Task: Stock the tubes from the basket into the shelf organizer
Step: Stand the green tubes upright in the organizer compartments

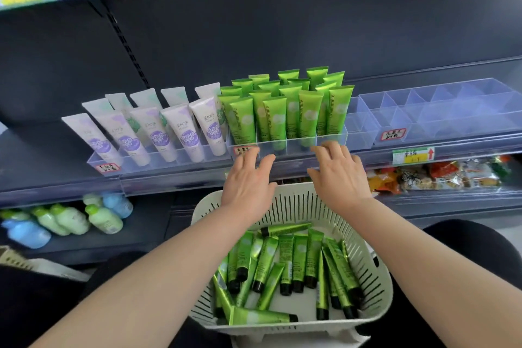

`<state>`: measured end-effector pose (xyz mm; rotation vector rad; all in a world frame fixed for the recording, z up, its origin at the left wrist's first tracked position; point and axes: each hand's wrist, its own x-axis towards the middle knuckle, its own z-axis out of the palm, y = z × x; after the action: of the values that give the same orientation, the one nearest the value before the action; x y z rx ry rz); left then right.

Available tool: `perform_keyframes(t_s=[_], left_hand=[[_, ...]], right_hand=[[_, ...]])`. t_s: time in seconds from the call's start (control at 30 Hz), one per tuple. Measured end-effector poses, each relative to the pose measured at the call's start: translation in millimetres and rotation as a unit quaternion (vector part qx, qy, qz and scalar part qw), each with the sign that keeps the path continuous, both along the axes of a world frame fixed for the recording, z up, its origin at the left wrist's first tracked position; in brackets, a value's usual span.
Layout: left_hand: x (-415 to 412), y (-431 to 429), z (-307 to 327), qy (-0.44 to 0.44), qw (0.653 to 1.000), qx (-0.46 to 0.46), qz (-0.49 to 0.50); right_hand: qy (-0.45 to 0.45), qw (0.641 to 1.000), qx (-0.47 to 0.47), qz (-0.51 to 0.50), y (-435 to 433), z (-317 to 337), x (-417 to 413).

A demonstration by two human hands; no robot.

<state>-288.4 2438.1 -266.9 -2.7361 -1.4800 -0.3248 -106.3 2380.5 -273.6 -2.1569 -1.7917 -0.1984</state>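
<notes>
Hands [246, 178] [337, 175] at organizer [293, 147], tubes [299, 258] below

Showed loose tubes [299, 260] in the basket [293, 200], before and below the shelf organizer [299, 145]; showed upright tubes [285, 110] in its compartments, other tubes [158, 133] at left.

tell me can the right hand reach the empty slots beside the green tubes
Probably yes: the right hand is open, holds nothing, and the empty slots sit just up and right of it with nothing between.
</notes>
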Motion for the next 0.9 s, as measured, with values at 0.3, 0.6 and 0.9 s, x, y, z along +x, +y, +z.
perform_keyframes(t_s=[0.3,0.6,0.9], left_hand=[[-15.8,-24.6,-72.7,0.013,0.993,-0.115,-0.031],[-29.1,-36.2,-124.8,0.065,0.977,-0.201,-0.029],[-32.1,-35.5,-144.6,0.085,0.971,-0.222,-0.027]], right_hand=[[0.02,0.969,-0.247,0.0,-24.7,-82.9,4.0],[0.142,0.888,-0.436,-0.038,-28.6,-140.1,-16.9],[0.053,0.868,-0.494,0.003,-31.0,-158.6,-21.6]])
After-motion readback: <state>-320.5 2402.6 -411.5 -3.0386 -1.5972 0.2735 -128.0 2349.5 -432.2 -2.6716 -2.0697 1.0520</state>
